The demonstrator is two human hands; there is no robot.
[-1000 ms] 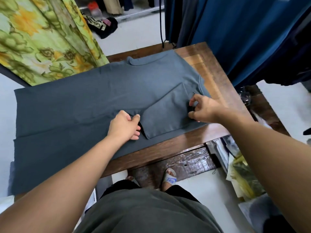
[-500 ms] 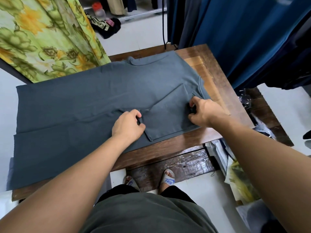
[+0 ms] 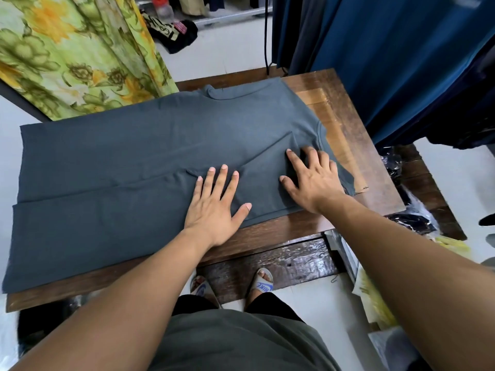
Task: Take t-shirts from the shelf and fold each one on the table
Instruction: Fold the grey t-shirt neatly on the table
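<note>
A grey-blue t-shirt [image 3: 128, 167] lies spread flat across the wooden table [image 3: 345, 135], its hem end hanging past the table's left edge and its collar toward the far edge; left of the table's far corner hangs a green and yellow floral cloth [image 3: 69, 54]; the left hand [image 3: 214, 202] lies flat on the shirt near the table's front edge, fingers straight and spread, thumb out; the right hand [image 3: 313, 178] presses flat on the folded-in sleeve beside it, fingers splayed; right of the table hang dark blue garments [image 3: 388, 62]; below the table's front edge stand two sandalled feet [image 3: 261, 282].
</note>
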